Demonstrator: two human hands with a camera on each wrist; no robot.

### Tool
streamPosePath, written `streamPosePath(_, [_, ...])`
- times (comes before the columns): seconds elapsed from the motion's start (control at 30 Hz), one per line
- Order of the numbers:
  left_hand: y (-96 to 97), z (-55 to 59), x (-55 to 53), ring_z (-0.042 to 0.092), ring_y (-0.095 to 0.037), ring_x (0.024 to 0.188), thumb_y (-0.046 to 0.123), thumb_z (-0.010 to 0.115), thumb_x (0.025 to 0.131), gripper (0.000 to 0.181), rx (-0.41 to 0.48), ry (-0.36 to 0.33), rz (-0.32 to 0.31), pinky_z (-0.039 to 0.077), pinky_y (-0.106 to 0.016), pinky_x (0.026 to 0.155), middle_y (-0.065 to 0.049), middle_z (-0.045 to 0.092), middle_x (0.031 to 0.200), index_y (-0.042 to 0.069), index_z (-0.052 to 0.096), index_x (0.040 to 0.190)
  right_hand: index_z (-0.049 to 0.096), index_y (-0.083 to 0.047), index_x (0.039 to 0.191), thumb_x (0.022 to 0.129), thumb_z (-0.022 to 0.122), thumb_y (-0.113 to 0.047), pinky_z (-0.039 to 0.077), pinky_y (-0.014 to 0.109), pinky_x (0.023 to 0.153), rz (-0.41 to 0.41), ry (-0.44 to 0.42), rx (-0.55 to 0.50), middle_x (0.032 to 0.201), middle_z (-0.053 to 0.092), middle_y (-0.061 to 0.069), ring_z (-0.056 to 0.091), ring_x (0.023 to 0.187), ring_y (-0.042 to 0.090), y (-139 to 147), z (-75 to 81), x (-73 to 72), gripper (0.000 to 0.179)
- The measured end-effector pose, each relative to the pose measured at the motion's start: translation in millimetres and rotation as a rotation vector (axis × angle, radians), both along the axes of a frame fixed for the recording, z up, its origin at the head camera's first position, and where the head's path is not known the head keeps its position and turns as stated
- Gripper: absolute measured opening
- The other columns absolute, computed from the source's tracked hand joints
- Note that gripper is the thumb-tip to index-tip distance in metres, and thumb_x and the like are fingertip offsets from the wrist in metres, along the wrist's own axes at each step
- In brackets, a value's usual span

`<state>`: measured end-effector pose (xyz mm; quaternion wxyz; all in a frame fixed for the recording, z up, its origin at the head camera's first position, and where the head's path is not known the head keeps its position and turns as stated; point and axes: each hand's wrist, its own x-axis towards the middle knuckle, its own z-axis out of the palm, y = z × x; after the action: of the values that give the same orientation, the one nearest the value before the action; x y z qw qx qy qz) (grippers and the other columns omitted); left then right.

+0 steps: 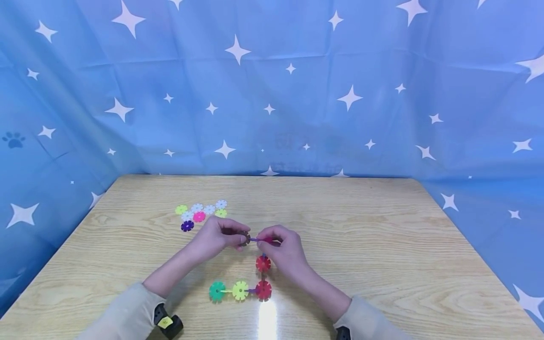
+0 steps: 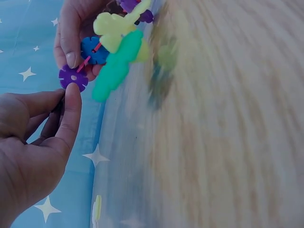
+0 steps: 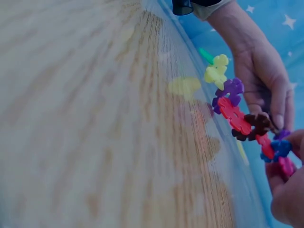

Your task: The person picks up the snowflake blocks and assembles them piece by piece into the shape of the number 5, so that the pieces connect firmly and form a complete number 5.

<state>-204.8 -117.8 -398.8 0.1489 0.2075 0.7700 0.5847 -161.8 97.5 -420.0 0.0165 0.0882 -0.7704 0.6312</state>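
Observation:
My left hand point(image 1: 216, 238) pinches a dark brown notched flower disc point(image 1: 244, 238) between thumb and fingertips. Its edge meets a purple disc point(image 2: 73, 78), which joins on toward the other hand. Close by, my right hand point(image 1: 284, 248) grips a pinkish-red disc point(image 1: 267, 240), partly covered by the fingers. From there a chain of interlocked discs runs toward me: a blue disc point(image 3: 281, 147), a red disc point(image 1: 263, 263) and a red corner disc point(image 1: 263, 290). At the corner it turns left through purple to a yellow disc point(image 1: 240, 290) and a green disc point(image 1: 217, 292). The wrist views show the chain raised off the table.
Several loose discs lie in a group beyond my left hand, among them a pink disc point(image 1: 199, 216), a dark purple disc point(image 1: 187, 225) and a yellow-green disc point(image 1: 181, 209). The wooden table point(image 1: 382, 245) ends at a blue star-patterned curtain point(image 1: 297, 94).

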Motion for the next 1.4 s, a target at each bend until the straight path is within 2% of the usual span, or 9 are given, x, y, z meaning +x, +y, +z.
streamPosePath(0.17, [0.6, 0.3, 1.8, 0.074, -0.027, 0.079, 0.001, 0.072, 0.093, 0.029, 0.01, -0.034, 0.013, 0.062, -0.034, 0.077, -0.016, 0.075, 0.099, -0.011, 0.07, 0.119, 0.075, -0.004, 0.093, 0.086, 0.075, 0.002, 0.058, 0.029, 0.085, -0.001, 0.003, -0.013, 0.102, 0.07, 0.008, 0.067, 0.091, 0.021, -0.3, 0.1, -0.2, 0.01])
streamPosePath(0.37, [3.9, 2.2, 3.7, 0.074, -0.029, 0.075, -0.002, 0.072, 0.092, 0.026, 0.024, -0.032, -0.005, 0.063, -0.038, 0.075, -0.016, 0.075, 0.094, -0.012, 0.071, 0.116, 0.076, -0.001, 0.089, 0.082, 0.073, 0.008, 0.06, 0.028, 0.08, -0.018, -0.002, -0.021, 0.102, 0.07, 0.01, 0.068, 0.091, 0.022, -0.6, -1.3, -1.5, 0.012])
streamPosePath(0.6, [5.6, 2.8, 3.5, 0.074, -0.029, 0.074, -0.003, 0.072, 0.092, 0.023, 0.018, -0.036, 0.026, 0.063, -0.039, 0.074, -0.015, 0.072, 0.091, -0.012, 0.071, 0.113, 0.08, -0.004, 0.087, 0.081, 0.079, 0.006, 0.06, 0.027, 0.079, -0.036, 0.015, 0.016, 0.099, 0.072, 0.007, 0.069, 0.09, 0.021, 0.3, 0.4, -1.4, 0.011])
streamPosePath(1.03, [8.1, 2.4, 2.8, 0.074, -0.031, 0.074, -0.006, 0.071, 0.091, 0.024, 0.068, -0.06, 0.026, 0.063, -0.041, 0.075, -0.017, 0.071, 0.09, -0.015, 0.069, 0.113, 0.08, -0.003, 0.086, 0.081, 0.081, 0.006, 0.061, 0.026, 0.076, -0.032, 0.069, 0.062, 0.095, 0.073, 0.006, 0.07, 0.087, 0.021, 1.6, 6.3, -2.2, 0.011])
streamPosePath(1.17, [7.4, 1.7, 3.5, 0.074, -0.03, 0.075, -0.006, 0.071, 0.091, 0.025, 0.086, -0.082, 0.03, 0.062, -0.041, 0.077, -0.018, 0.07, 0.091, -0.015, 0.068, 0.115, 0.08, -0.003, 0.084, 0.081, 0.081, 0.007, 0.061, 0.026, 0.075, -0.028, 0.098, 0.071, 0.094, 0.073, 0.006, 0.07, 0.087, 0.02, 1.1, 7.6, -3.5, 0.011])
streamPosePath(1.4, [7.3, 0.3, 5.0, 0.074, -0.026, 0.076, -0.009, 0.069, 0.09, 0.031, 0.183, -0.166, 0.043, 0.062, -0.04, 0.078, -0.019, 0.069, 0.095, -0.02, 0.063, 0.118, 0.08, -0.003, 0.08, 0.08, 0.083, 0.006, 0.061, 0.026, 0.074, -0.011, 0.152, 0.093, 0.09, 0.074, 0.007, 0.071, 0.086, 0.022, 1.2, 10.2, -6.3, 0.01])
